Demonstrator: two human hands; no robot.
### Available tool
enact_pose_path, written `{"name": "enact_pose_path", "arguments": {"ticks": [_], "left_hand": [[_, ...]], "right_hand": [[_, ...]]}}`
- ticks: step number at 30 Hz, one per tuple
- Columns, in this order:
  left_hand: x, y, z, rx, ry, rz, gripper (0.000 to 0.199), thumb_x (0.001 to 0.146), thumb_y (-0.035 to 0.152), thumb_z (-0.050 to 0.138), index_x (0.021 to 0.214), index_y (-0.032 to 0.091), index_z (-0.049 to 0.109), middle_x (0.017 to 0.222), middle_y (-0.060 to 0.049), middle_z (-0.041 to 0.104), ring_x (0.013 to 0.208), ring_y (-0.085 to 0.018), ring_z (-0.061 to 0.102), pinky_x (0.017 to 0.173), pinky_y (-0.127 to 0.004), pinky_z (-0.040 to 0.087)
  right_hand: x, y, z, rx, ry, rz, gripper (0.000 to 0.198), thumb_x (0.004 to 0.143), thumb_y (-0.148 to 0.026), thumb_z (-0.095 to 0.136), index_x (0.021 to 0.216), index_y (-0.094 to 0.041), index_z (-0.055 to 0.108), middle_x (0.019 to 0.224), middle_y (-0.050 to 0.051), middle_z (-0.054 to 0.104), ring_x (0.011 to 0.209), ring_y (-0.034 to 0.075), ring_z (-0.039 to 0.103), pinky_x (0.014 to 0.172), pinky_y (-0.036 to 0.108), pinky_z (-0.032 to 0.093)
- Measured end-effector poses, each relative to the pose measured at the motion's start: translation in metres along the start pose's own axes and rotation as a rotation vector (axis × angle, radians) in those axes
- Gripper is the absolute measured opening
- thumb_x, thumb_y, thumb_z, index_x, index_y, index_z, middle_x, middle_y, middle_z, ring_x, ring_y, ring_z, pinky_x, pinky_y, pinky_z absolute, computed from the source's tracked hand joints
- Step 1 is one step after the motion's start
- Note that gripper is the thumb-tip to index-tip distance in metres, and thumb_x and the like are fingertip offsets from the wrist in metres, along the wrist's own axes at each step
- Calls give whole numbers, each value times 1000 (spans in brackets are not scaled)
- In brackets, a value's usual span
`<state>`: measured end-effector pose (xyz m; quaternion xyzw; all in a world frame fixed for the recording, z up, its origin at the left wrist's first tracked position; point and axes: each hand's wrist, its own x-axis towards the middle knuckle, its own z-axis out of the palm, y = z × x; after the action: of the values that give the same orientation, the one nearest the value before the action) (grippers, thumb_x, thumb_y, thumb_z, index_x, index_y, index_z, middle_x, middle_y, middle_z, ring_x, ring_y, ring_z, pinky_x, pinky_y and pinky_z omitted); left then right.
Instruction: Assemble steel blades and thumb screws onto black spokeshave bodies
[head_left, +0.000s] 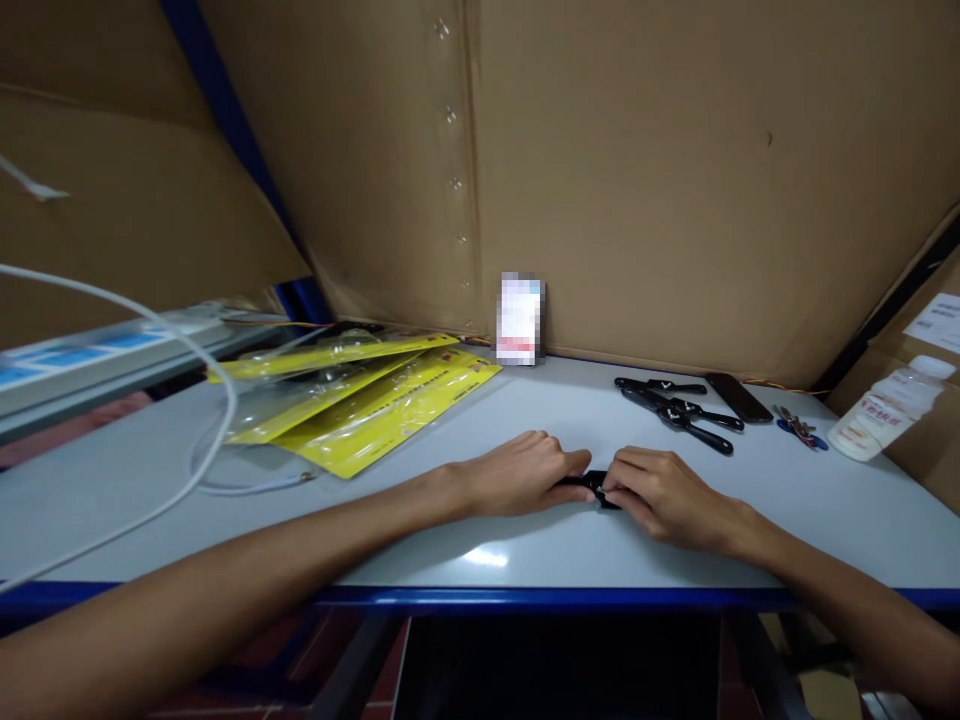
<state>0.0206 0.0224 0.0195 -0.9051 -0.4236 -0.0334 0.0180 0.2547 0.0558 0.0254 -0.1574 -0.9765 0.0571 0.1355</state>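
Observation:
A black spokeshave (596,484) is held low over the tabletop, between my two hands. My left hand (525,474) is closed round one of its handles, knuckles up. My right hand (664,498) pinches at its middle, where a small metallic part shows, and covers the other end. Beyond my right hand, several more black spokeshaves (679,412) lie heaped together on the table, their handles pointing various ways.
Clear plastic packs with yellow cards (390,425) overlap at the left. A white cable (229,400) loops in front of them. A phone (520,320) leans on the cardboard wall (637,200). At right are a dark flat bar (739,397), keys (799,428) and a white bottle (889,410).

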Motion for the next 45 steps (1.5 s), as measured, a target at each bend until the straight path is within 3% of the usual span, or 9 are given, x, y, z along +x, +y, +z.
{"name": "enact_pose_path", "arguments": {"ticks": [4, 12, 16, 22, 26, 32, 40, 45], "left_hand": [[2, -2, 0, -35, -8, 19, 35, 105, 46, 48, 95, 18, 65, 68, -3, 72, 61, -21, 68, 54, -29, 33], [11, -14, 0, -120, -1, 97, 27, 104, 41, 51, 100, 22, 70, 74, -2, 75, 65, -21, 71, 59, -28, 40], [8, -15, 6, -127, 40, 52, 34, 104, 46, 48, 97, 20, 69, 67, -2, 71, 59, -21, 67, 55, -30, 35], [5, -12, 7, -87, 28, 7, 40, 103, 53, 46, 90, 20, 64, 62, -1, 65, 53, -18, 61, 53, -30, 31], [3, -11, 3, -69, 30, 5, 41, 102, 55, 49, 88, 19, 64, 60, 0, 63, 51, -18, 59, 52, -31, 29], [2, -8, 0, -39, -17, -19, 38, 102, 52, 50, 92, 18, 65, 64, -3, 67, 55, -20, 62, 52, -31, 28], [3, -6, -1, -39, -22, -33, 35, 102, 50, 51, 92, 19, 64, 65, -2, 69, 59, -21, 66, 55, -29, 31], [3, -8, 3, -23, -12, -38, 38, 102, 52, 51, 91, 18, 64, 65, -3, 69, 58, -22, 65, 55, -29, 31]], "right_hand": [[10, -1, -8, 45, -120, 50, 12, 97, -12, 57, 101, -15, 68, 91, 7, 70, 77, 16, 61, 72, 29, 44], [40, 7, -29, 85, -261, 18, 21, 88, -2, 60, 82, -18, 72, 82, 2, 66, 71, 14, 56, 70, 27, 39], [36, 15, -29, 94, -188, 13, 21, 88, -4, 63, 85, -20, 76, 84, 3, 65, 81, 16, 59, 74, 28, 41], [21, 12, -16, 54, -46, -58, 24, 95, -7, 58, 79, -17, 73, 81, 3, 62, 74, 14, 54, 70, 27, 41], [20, 5, -14, -115, -53, -80, 33, 96, -5, 50, 70, -16, 68, 74, 3, 57, 68, 14, 46, 63, 28, 35], [21, -3, -14, -252, -87, -85, 33, 95, -1, 46, 76, -15, 68, 75, 5, 59, 69, 16, 46, 62, 30, 33], [23, -4, -6, 79, -24, 98, 18, 90, -2, 54, 81, -14, 63, 82, 4, 64, 71, 14, 53, 69, 27, 41], [27, -4, 0, 314, 14, 297, 20, 79, 2, 56, 77, -17, 62, 59, -7, 55, 56, 9, 45, 59, 23, 34]]}}
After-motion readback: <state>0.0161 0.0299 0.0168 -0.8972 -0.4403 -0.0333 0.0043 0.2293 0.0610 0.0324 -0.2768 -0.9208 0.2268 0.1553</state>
